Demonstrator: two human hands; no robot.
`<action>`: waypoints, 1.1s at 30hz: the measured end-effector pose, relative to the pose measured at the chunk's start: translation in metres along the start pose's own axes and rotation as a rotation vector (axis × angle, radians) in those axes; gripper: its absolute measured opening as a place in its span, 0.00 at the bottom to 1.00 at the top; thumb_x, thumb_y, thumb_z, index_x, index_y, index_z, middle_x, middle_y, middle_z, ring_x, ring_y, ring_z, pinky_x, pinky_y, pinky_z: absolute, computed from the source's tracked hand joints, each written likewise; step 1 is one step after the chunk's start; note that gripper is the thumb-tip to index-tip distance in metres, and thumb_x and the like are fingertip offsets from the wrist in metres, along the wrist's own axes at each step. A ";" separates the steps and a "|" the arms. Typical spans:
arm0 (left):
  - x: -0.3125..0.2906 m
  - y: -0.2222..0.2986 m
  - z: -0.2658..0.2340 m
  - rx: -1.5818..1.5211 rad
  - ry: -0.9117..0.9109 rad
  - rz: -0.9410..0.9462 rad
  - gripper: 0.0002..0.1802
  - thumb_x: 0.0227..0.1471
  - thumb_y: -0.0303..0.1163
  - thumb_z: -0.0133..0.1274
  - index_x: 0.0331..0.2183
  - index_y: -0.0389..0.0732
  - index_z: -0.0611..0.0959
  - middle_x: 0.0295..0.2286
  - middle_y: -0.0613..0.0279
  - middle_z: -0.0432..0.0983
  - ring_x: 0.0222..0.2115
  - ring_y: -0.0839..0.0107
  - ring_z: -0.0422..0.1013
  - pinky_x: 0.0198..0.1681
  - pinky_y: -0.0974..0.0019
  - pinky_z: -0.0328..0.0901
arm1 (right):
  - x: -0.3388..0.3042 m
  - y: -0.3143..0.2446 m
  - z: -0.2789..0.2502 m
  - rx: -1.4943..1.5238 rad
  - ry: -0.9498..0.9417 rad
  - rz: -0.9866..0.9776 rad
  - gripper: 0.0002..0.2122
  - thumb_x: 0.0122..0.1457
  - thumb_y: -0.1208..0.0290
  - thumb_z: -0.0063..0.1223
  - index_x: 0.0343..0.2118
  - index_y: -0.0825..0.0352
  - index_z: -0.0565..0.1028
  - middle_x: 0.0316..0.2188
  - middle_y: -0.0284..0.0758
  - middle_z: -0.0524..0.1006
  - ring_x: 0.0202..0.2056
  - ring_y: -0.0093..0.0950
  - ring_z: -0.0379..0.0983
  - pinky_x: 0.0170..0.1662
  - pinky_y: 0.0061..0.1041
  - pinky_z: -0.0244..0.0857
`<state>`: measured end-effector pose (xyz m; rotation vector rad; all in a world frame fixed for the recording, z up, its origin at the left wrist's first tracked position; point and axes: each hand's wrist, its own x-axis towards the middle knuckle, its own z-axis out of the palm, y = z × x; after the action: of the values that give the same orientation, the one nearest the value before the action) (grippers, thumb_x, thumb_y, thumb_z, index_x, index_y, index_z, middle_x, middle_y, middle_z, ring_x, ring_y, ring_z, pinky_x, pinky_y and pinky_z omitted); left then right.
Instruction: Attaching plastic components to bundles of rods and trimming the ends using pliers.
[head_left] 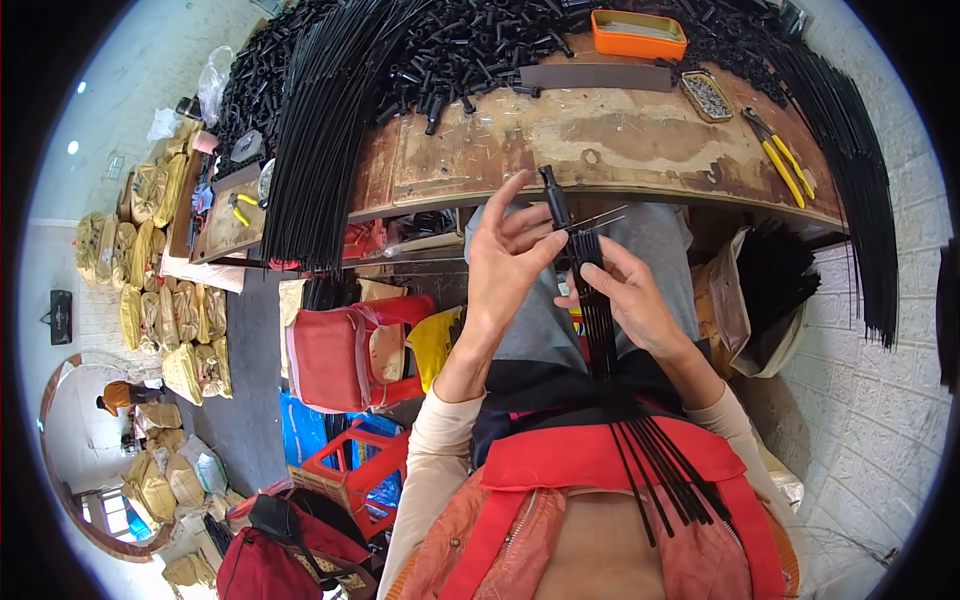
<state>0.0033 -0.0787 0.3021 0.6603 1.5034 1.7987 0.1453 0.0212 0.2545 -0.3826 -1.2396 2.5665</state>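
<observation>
My right hand (640, 300) is closed around a bundle of thin black rods (599, 340), which look like umbrella ribs. Their loose ends fan out over my red apron (590, 455). A black tubular plastic part (555, 198) tops the bundle, tilted slightly left. At the joint between them, the thumb of my left hand (510, 245) presses against its fingers in a pinch, index finger raised. Thin wire (605, 217) sticks out to the right from this spot; the left fingers seem to grip it, though the exact hold is partly hidden.
Across the wooden table (460, 155) lie heaped black plastic parts (480, 55), black rod bundles (325, 130), an orange box (638, 38), a tray of small metal pieces (707, 97) and yellow-handled pliers (780, 160). A red stool (350, 460) stands left; an open sack (755, 300) sits right.
</observation>
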 end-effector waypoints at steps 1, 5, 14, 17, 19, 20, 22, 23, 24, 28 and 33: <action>0.001 0.000 -0.002 0.003 0.006 -0.002 0.41 0.46 0.17 0.59 0.60 0.35 0.60 0.43 0.47 0.75 0.44 0.66 0.74 0.46 0.67 0.69 | 0.000 -0.001 0.003 -0.006 0.013 0.002 0.15 0.65 0.73 0.44 0.53 0.68 0.66 0.35 0.33 0.73 0.37 0.22 0.72 0.47 0.37 0.72; 0.015 -0.012 -0.013 -0.239 -0.106 -0.079 0.41 0.45 0.17 0.58 0.59 0.35 0.61 0.43 0.46 0.76 0.45 0.63 0.74 0.51 0.62 0.67 | 0.000 -0.003 -0.001 0.018 -0.016 0.012 0.13 0.65 0.72 0.45 0.50 0.68 0.67 0.34 0.33 0.72 0.36 0.22 0.72 0.47 0.38 0.72; 0.023 -0.030 -0.018 -0.451 -0.285 -0.199 0.28 0.49 0.19 0.57 0.53 0.34 0.70 0.45 0.53 0.75 0.47 0.65 0.71 0.54 0.62 0.64 | 0.007 0.004 -0.011 0.173 -0.136 0.061 0.14 0.65 0.72 0.45 0.51 0.68 0.66 0.35 0.33 0.72 0.35 0.23 0.72 0.48 0.39 0.71; 0.014 -0.013 -0.018 -0.159 -0.212 -0.145 0.20 0.50 0.19 0.55 0.48 0.34 0.75 0.46 0.56 0.76 0.46 0.70 0.72 0.52 0.64 0.65 | 0.009 -0.001 -0.003 0.093 -0.081 -0.013 0.14 0.65 0.72 0.45 0.51 0.69 0.66 0.34 0.34 0.72 0.35 0.23 0.72 0.47 0.39 0.72; 0.009 0.000 -0.015 -0.011 -0.131 -0.019 0.16 0.50 0.19 0.56 0.44 0.33 0.78 0.39 0.59 0.78 0.41 0.75 0.73 0.48 0.68 0.67 | 0.015 0.000 0.002 0.049 -0.098 -0.073 0.14 0.65 0.73 0.45 0.52 0.70 0.66 0.35 0.35 0.73 0.36 0.23 0.72 0.47 0.38 0.72; 0.008 0.001 -0.016 -0.001 -0.133 -0.020 0.16 0.50 0.19 0.56 0.44 0.33 0.78 0.39 0.59 0.78 0.41 0.75 0.73 0.48 0.68 0.67 | 0.018 0.001 0.005 -0.001 -0.118 -0.126 0.14 0.65 0.74 0.44 0.52 0.70 0.65 0.36 0.36 0.73 0.37 0.24 0.72 0.46 0.36 0.73; 0.006 0.003 -0.018 -0.069 -0.112 -0.014 0.15 0.51 0.20 0.57 0.43 0.34 0.78 0.36 0.62 0.78 0.38 0.76 0.73 0.46 0.70 0.66 | 0.019 0.002 0.012 -0.056 -0.083 -0.181 0.13 0.64 0.76 0.44 0.51 0.71 0.65 0.37 0.37 0.73 0.38 0.24 0.73 0.46 0.35 0.73; 0.002 0.009 -0.016 -0.108 -0.104 -0.085 0.15 0.50 0.20 0.57 0.43 0.35 0.77 0.36 0.63 0.77 0.37 0.77 0.72 0.43 0.72 0.67 | 0.020 0.002 0.015 -0.119 -0.045 -0.229 0.12 0.64 0.77 0.44 0.50 0.72 0.65 0.38 0.38 0.73 0.39 0.25 0.73 0.45 0.33 0.74; -0.001 0.003 -0.019 -0.225 -0.134 -0.012 0.16 0.51 0.20 0.56 0.43 0.35 0.77 0.38 0.63 0.77 0.39 0.77 0.72 0.38 0.72 0.69 | 0.020 0.000 0.018 -0.105 -0.046 -0.239 0.12 0.64 0.77 0.44 0.50 0.72 0.65 0.38 0.38 0.73 0.39 0.25 0.73 0.45 0.33 0.74; -0.004 0.010 -0.019 -0.176 -0.108 -0.030 0.16 0.53 0.22 0.54 0.46 0.36 0.75 0.39 0.63 0.76 0.38 0.75 0.72 0.38 0.71 0.69 | 0.022 0.000 0.023 0.007 -0.025 -0.235 0.09 0.62 0.79 0.45 0.45 0.70 0.64 0.40 0.34 0.73 0.40 0.22 0.72 0.45 0.28 0.72; -0.006 0.012 -0.015 -0.363 -0.072 -0.143 0.17 0.58 0.21 0.47 0.49 0.37 0.72 0.39 0.63 0.75 0.37 0.73 0.72 0.39 0.71 0.67 | 0.026 0.002 0.018 -0.138 -0.044 -0.196 0.08 0.62 0.77 0.47 0.43 0.69 0.67 0.38 0.31 0.72 0.40 0.16 0.70 0.44 0.19 0.66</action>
<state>-0.0062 -0.0940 0.3110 0.4214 1.1066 1.8505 0.1150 0.0161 0.2610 -0.2202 -1.4010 2.3448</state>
